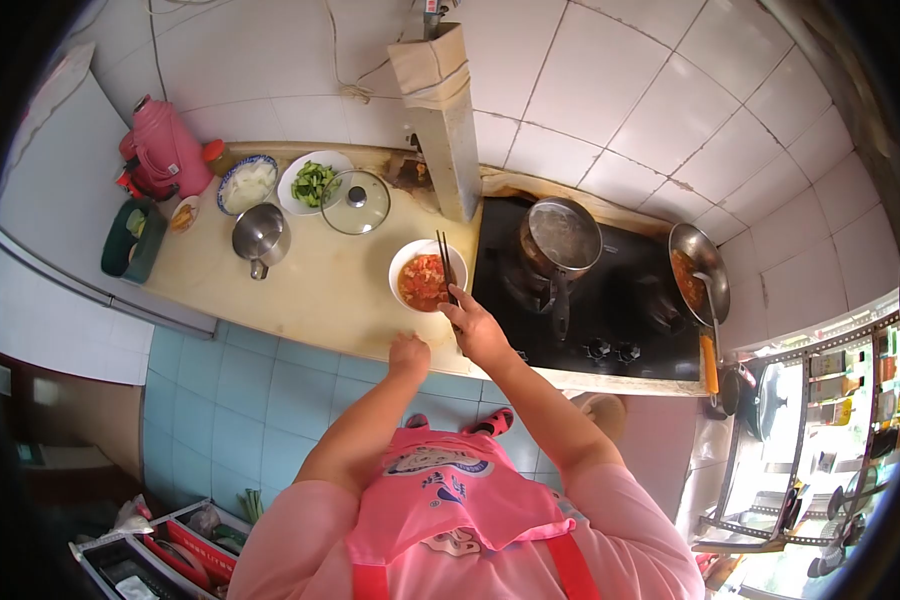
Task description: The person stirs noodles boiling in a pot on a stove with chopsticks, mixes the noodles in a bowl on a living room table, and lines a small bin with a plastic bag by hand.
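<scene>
Now gripping chopsticks in R hand over white bowl, prob. stirring tomato mix. Curling L hand nr countertop, can't tell if holding anything. Prob. needing steady bowl next.

Bowl wht, food red-orange; chopsticks dk brn. Apron pink w/ blue & wht print, straps red. Floor tiles lt blue, stove blk, thermos pink.
</scene>
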Demonstrator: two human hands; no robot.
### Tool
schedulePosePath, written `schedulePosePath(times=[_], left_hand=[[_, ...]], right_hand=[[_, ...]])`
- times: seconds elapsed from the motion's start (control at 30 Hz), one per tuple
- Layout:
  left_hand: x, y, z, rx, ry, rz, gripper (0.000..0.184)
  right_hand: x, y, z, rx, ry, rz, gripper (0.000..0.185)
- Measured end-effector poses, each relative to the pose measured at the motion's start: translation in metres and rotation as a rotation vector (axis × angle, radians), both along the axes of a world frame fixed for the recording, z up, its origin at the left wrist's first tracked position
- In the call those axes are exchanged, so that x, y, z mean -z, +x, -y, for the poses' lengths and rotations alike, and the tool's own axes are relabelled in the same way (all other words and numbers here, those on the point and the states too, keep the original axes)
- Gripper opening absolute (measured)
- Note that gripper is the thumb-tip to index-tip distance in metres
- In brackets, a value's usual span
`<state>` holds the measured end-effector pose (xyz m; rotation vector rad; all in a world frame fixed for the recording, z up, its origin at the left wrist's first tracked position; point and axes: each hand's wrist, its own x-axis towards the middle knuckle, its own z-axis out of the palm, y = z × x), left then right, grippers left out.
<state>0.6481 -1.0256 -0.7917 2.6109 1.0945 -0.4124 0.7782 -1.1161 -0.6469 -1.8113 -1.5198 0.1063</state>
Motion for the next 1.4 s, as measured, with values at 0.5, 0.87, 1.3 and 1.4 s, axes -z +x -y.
schedulePosePath(times=[0.5, 0.87, 1.3, 1.4], left_hand=[[-0.031, -0.005, 0.001, 0.256, 0.163, -0.037, 0.029], [-0.015, -0.003, -0.001, 0.226, 0.156, -0.007, 0.03], [-0.042, -0.092, 0.005, -0.035, -0.051, 0.417, 0.049], [-0.095, -0.133, 0.044, -0.214, -0.17, 0.591, 0.047]], right_hand=[[0.055, -0.009, -0.002, -0.059, -0.265, 0.298, 0.051], [-0.004, -0.023, 0.047, 0.163, -0.176, -0.067, 0.053], [-0.048, -0.055, 0.156, 0.145, -0.054, -0.14, 0.04], [-0.058, -0.056, 0.157, 0.027, -0.043, -0.159, 0.034]])
